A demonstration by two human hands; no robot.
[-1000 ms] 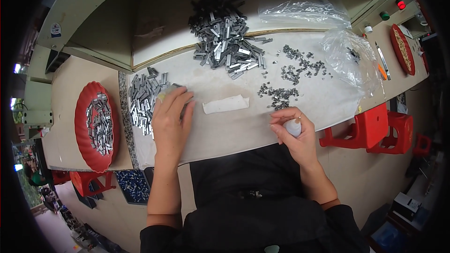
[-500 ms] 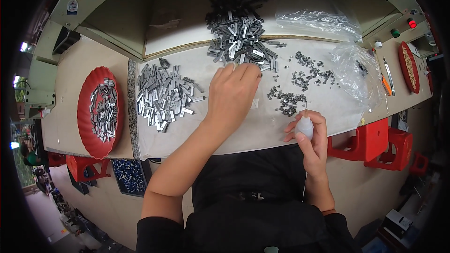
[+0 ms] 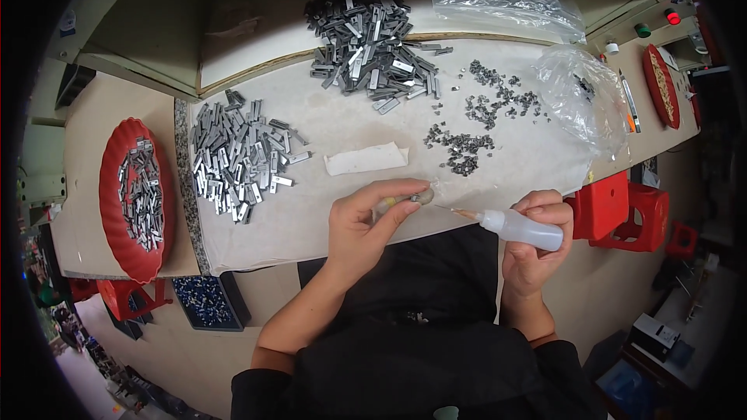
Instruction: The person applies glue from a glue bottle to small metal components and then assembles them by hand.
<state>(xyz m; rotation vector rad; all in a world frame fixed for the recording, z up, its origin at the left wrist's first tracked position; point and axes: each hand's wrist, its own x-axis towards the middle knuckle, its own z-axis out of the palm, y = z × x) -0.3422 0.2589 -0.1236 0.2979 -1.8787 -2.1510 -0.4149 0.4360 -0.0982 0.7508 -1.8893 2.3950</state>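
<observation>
My left hand (image 3: 359, 225) is closed near the table's front edge, thumb and fingers pinching a small metal part (image 3: 416, 197) that they mostly hide. Facing it, my right hand (image 3: 537, 245) is wrapped round a translucent white squeeze bottle (image 3: 523, 229), tipped nearly level. Its thin needle nozzle points left, its tip close to the part in my left fingertips; whether they touch I cannot tell. Beyond my left hand lies a white strip (image 3: 366, 159), perhaps folded paper. Small dark metal bits (image 3: 465, 157) are scattered on the white sheet beyond the bottle.
Long grey metal pieces form one heap (image 3: 241, 155) at the left and another (image 3: 373, 54) at the back. A red scalloped tray (image 3: 117, 225) holds more pieces. Clear plastic bags (image 3: 576, 101) lie at the right, near a pen-like tool (image 3: 629, 101). Red stools (image 3: 603, 206) stand beyond the table edge.
My left hand has come back from the back heap toward me, now pinching a small part and uncovering the white strip. My right hand has tipped the bottle from upright to pointing left.
</observation>
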